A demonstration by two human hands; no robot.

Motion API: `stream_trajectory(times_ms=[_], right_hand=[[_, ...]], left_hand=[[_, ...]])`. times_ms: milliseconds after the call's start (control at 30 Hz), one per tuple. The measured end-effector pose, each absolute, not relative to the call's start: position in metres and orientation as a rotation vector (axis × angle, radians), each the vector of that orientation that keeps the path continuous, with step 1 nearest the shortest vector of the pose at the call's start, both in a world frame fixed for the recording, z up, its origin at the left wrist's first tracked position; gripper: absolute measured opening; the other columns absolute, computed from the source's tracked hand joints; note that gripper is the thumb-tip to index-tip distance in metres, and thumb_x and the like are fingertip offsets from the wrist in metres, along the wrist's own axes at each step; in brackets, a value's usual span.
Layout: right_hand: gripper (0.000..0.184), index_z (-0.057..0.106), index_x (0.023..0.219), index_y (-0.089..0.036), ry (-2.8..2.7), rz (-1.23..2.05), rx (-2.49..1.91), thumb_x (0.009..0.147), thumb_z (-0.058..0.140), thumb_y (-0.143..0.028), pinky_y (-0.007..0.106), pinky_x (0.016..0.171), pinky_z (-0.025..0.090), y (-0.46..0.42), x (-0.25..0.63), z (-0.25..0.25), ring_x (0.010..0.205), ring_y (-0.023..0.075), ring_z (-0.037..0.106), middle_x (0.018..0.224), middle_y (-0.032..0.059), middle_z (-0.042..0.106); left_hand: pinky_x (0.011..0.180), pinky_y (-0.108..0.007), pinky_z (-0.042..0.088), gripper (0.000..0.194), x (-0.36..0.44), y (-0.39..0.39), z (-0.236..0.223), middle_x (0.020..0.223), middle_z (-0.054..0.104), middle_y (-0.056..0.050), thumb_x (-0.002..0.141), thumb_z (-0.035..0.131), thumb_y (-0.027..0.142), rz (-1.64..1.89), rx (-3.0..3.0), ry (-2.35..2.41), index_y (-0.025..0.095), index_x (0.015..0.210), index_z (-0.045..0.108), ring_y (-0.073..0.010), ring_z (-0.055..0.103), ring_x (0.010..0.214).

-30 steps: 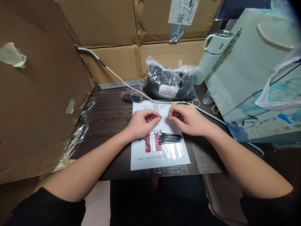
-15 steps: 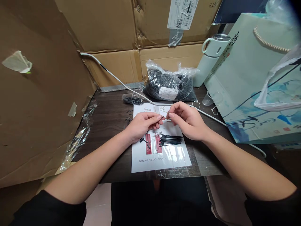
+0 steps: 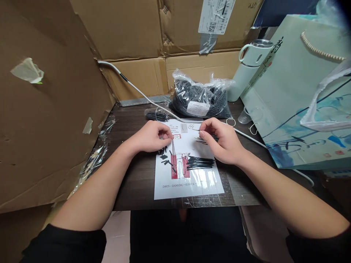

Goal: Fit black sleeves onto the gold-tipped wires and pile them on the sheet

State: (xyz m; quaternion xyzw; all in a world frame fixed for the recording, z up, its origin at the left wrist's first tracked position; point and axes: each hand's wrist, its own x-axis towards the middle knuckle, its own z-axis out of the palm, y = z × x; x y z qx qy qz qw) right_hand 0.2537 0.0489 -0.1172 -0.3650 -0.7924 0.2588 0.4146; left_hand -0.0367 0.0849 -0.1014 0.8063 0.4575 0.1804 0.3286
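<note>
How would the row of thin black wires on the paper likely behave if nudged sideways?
The black wires would probably scatter, since no tie shows around them. Each is likely light, being so thin. They seem springy rather than limp, lying nearly straight on the paper, though a picture can't confirm stiffness.
</note>
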Motion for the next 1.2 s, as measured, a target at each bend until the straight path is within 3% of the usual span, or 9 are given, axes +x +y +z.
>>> stream_trajectory(times_ms=[167,400,667,833,1033,1200], right_hand=[[0.004,0.057,0.102,-0.022,-2.166,0.464,-0.859,0.106,0.056,-0.020,0.035,0.072,0.045,0.050,0.253,-0.121,0.075,0.0193,0.057,0.087,0.0038,0.064],[0.005,0.056,0.102,-0.021,-2.227,0.474,-0.846,0.105,0.056,-0.017,0.033,0.071,0.043,0.052,0.254,-0.125,0.074,0.0178,0.055,0.088,0.0031,0.063],[0.003,0.057,0.103,-0.021,-2.253,0.499,-0.872,0.106,0.056,-0.019,0.033,0.070,0.041,0.052,0.254,-0.125,0.073,0.0178,0.054,0.088,0.0037,0.064],[0.005,0.057,0.102,-0.021,-2.255,0.516,-0.869,0.106,0.055,-0.019,0.033,0.069,0.041,0.052,0.253,-0.125,0.071,0.0175,0.053,0.087,0.0033,0.064],[0.005,0.058,0.101,-0.021,-2.249,0.548,-0.858,0.105,0.056,-0.018,0.033,0.068,0.041,0.053,0.253,-0.124,0.071,0.0173,0.053,0.087,0.0031,0.064],[0.006,0.059,0.099,-0.020,-2.254,0.513,-0.844,0.102,0.057,-0.016,0.032,0.068,0.040,0.052,0.253,-0.122,0.070,0.0167,0.052,0.085,0.0025,0.064]], left_hand=[[0.055,-0.025,0.034,0.006,-0.057,0.092,-0.096,0.062,0.062,0.002,0.070,0.069,0.018,0.256,2.251,1.257,0.019,0.067,0.074,-0.0095,0.048,0.054],[0.058,-0.024,0.040,0.020,-0.054,0.087,-0.091,0.071,0.067,0.000,0.070,0.074,0.020,0.271,2.258,1.200,0.020,0.088,0.082,-0.0116,0.055,0.060],[0.073,-0.027,0.048,0.005,-0.037,0.079,-0.093,0.090,0.075,-0.006,0.078,0.082,0.022,0.240,2.202,0.901,0.023,0.082,0.085,-0.0163,0.064,0.078],[0.076,-0.027,0.047,0.006,-0.035,0.076,-0.097,0.095,0.074,-0.006,0.086,0.075,0.021,0.157,2.249,0.891,0.020,0.083,0.080,-0.0167,0.064,0.082],[0.062,-0.025,0.040,0.014,-0.012,0.067,-0.112,0.075,0.064,0.000,0.096,0.068,0.031,0.538,1.960,1.023,0.018,0.095,0.072,-0.0113,0.052,0.064],[0.082,-0.028,0.055,0.021,0.007,0.061,-0.129,0.099,0.076,-0.007,0.090,0.078,0.031,0.840,1.694,0.963,0.014,0.103,0.075,-0.0140,0.067,0.085]])
